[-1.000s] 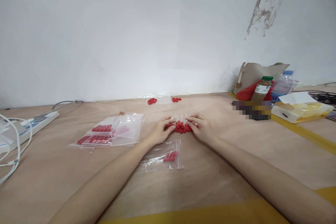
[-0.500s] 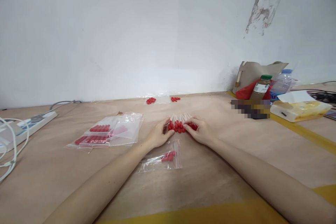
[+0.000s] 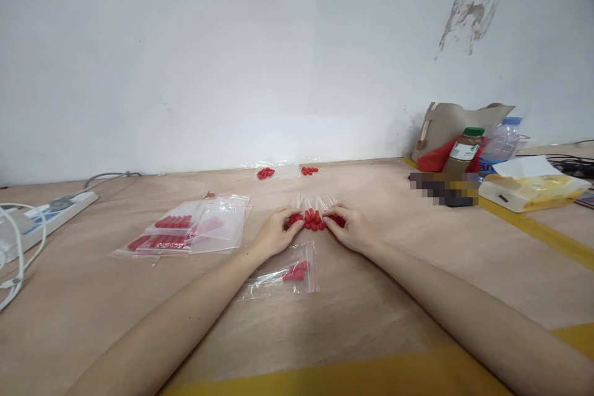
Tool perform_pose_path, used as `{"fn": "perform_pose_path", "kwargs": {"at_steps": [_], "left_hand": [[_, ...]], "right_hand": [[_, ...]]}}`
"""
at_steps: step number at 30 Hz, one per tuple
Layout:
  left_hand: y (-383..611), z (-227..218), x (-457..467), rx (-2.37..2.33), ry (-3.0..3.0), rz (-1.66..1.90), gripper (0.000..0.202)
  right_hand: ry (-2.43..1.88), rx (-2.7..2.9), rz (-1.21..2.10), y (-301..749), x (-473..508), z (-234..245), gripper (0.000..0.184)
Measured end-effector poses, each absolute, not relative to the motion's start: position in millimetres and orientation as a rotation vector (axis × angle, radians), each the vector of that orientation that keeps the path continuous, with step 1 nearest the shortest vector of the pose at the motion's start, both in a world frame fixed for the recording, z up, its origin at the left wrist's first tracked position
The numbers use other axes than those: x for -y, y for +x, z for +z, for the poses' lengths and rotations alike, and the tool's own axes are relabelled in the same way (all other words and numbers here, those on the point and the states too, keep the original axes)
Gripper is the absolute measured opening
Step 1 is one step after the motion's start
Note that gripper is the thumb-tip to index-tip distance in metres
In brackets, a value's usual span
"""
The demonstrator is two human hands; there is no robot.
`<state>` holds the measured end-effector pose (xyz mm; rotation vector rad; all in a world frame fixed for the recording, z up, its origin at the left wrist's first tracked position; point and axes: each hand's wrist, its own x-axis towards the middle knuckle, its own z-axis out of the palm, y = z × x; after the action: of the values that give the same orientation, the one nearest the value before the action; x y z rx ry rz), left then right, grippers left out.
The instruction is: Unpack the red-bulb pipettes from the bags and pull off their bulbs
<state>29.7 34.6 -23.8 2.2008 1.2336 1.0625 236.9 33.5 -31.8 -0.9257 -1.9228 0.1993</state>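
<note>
Several white sticks with red tips (image 3: 314,219) lie side by side on the table, their red ends toward me and white ends fanned away. At the left side of the bunch, my left hand (image 3: 277,232) has its thumb and fingers closed around some red tips. My right hand (image 3: 348,227) grips the red tips at the right side in the same way. The fingers partly cover the outer sticks. Just in front of the bunch, a clear zip bag (image 3: 278,278) holds a few more red-tipped sticks, partly behind my left forearm.
Stacked zip bags with red-tipped sticks (image 3: 176,232) lie on the left, near a white power strip (image 3: 69,207) with cables. Small red pieces (image 3: 265,173) on clear plastic rest by the wall. At right stand a green-capped bottle (image 3: 464,151), a bag (image 3: 464,117) and a tissue pack (image 3: 533,189).
My left hand has shifted slightly left, and the left part of the bunch has spread that way. My right hand stays at the right side. The view has tilted a little.
</note>
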Motion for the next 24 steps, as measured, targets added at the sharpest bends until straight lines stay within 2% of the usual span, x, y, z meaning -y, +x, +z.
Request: {"fn": "perform_pose_path", "kwargs": {"at_steps": [3, 7, 13, 17, 24], "left_hand": [[30.0, -22.3, -33.1, -1.290, 2.194, 1.076, 0.043], [30.2, -18.4, -30.6, -1.284, 2.343, 1.020, 0.027], [30.0, -18.0, -29.9, -1.328, 2.355, 1.020, 0.029], [29.7, -18.7, -28.4, -1.354, 2.362, 1.036, 0.039], [22.3, -4.4, -37.3, -1.458, 2.070, 0.831, 0.062]], "right_hand": [[-0.946, 1.934, 0.159, 236.1, -31.9, -29.9, 0.016], [-0.950, 2.001, 0.010, 234.9, -29.1, -28.1, 0.019], [-0.954, 2.106, -0.084, 232.9, -27.9, -29.2, 0.028], [-0.958, 2.131, -0.094, 233.2, -27.6, -29.4, 0.030], [-1.015, 1.989, -0.119, 233.5, -27.0, -30.8, 0.020]]}}
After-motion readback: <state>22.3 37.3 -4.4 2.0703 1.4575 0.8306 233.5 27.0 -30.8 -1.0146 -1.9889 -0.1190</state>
